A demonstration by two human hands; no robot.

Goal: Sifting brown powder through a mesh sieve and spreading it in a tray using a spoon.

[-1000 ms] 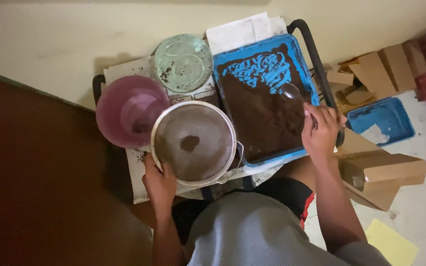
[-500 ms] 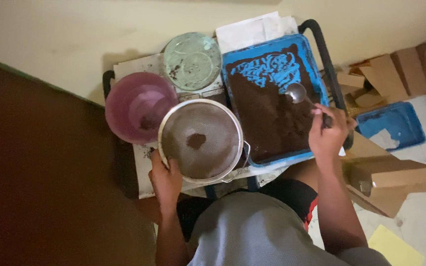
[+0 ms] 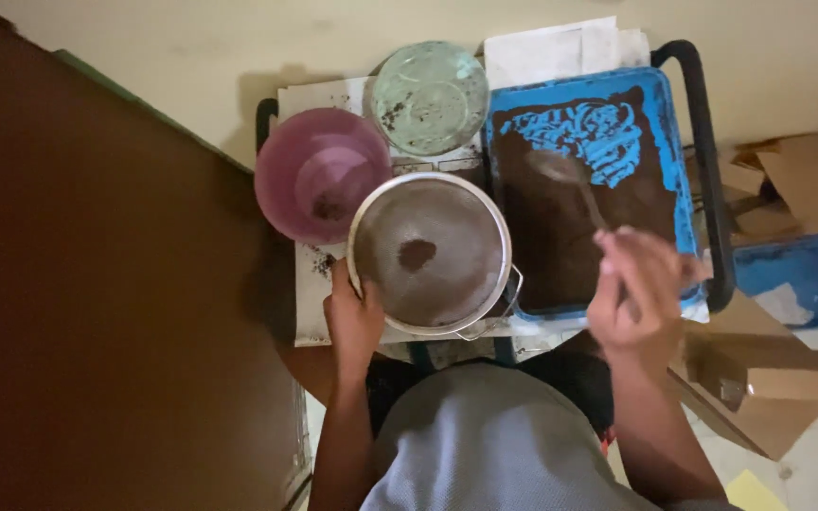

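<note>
1. The left hand (image 3: pixel 354 317) had its grip closed on the near-left rim of the round metal sieve (image 3: pixel 430 253), fingers curled over the edge.
2. The sieve sat at the near edge of the surface (image 3: pixel 310 293), about midway along it, on top of a metal pot whose wire handle (image 3: pixel 494 317) stuck out at the near right.
3. A small heap of dark brown powder (image 3: pixel 416 255) lay near the middle of the sieve's mesh, and a thin brown film covered the rest of the mesh.
4. The right hand (image 3: pixel 638 293) had its grip closed around the handle of a metal spoon (image 3: pixel 560 170); the hand was blurred, so the exact finger hold could not be made out.
5. The spoon's bowl hung over the middle of the blue tray (image 3: pixel 684 161), its handle slanting back toward the near-right corner, where the hand was.
6. The blue tray took up the right side of the surface and held a layer of the brown powder (image 3: pixel 551 246), scraped thin at its far end so that blue showed through in streaks.
7. A pink bowl (image 3: pixel 322 170) stood just to the far left of the sieve, touching or nearly touching its rim, with a little dark residue inside.
8. A pale green round lid (image 3: pixel 430 96) lay at the far edge, between the pink bowl and the tray.
9. White paper (image 3: pixel 560 52) lay beyond the tray's far edge.
10. Cardboard boxes (image 3: pixel 769 388) and a second blue tray (image 3: pixel 807 274) lay on the floor to the right.
</note>
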